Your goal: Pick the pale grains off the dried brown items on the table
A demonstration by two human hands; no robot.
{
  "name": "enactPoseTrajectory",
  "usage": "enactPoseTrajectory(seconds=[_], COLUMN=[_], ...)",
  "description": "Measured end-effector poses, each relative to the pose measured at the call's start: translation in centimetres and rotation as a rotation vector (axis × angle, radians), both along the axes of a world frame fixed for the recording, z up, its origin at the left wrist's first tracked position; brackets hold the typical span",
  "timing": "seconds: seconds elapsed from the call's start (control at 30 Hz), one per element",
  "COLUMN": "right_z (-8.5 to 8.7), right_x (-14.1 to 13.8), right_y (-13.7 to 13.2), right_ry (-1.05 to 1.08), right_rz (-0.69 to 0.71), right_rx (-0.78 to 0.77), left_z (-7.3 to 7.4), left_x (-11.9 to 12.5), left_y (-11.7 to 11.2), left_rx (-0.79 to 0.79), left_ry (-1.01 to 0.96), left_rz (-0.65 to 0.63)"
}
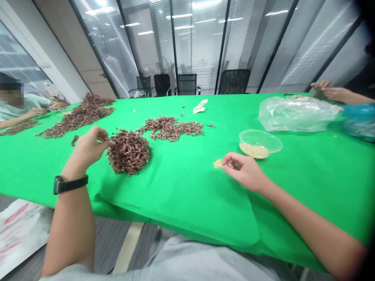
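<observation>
My left hand, with a black band on the wrist, reaches the left side of a rounded heap of small reddish-brown, twig-like pieces. Its thumb and fingers are pinched together at the heap's edge; what lies between them is too small to make out. My right hand rests low over the green cloth, thumb and fingertips closed at a little pile of tiny yellow bits. Whatever those fingertips hold is hidden. Just beyond that hand stands a clear plastic bowl with more yellow bits in its bottom.
A looser spread of brown pieces lies behind the heap, with a larger mound far left. Crumpled paper and a clear plastic bag lie farther back. One person sits at left; another person's hands show at right.
</observation>
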State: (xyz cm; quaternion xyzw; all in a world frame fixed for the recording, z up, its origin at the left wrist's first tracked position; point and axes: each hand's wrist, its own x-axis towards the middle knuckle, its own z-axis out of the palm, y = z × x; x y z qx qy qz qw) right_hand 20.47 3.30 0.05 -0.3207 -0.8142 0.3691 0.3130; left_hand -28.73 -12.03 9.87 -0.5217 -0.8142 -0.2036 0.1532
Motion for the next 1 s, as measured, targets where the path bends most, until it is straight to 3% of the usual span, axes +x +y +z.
enactPoseTrajectory(seconds=[0.57,0.7,0.8,0.87,0.93,1.0], right_z=[0.1,0.2,0.2,0.1,0.1,0.1], right_x=[-0.1,-0.2,-0.3,-0.2,-0.2,-0.1], right_y=[-0.1,-0.1,0.0,0.1,0.2,0.3], right_ry=[0.03,0.028,0.019,0.013,0.009,0.008], right_rz=[0.026,0.022,0.021,0.014,-0.005,-0.038], right_rx=[-0.015,-0.008,0.015,0.03,0.042,0.06], left_z=[0.1,1.4,3.0,4.1,5.0,5.6], left_x=[0.1,0.3,2.1,4.4,7.4,10.7], left_y=[-0.7,-1.1,-1.2,-1.1,-0.7,0.0], left_rx=[-0.024,-0.129,-0.157,-0.104,-0.049,-0.01], left_ry=[0.002,0.107,0.203,0.262,0.29,0.317], left_rz=[0.032,0.19,0.347,0.346,0.288,0.144])
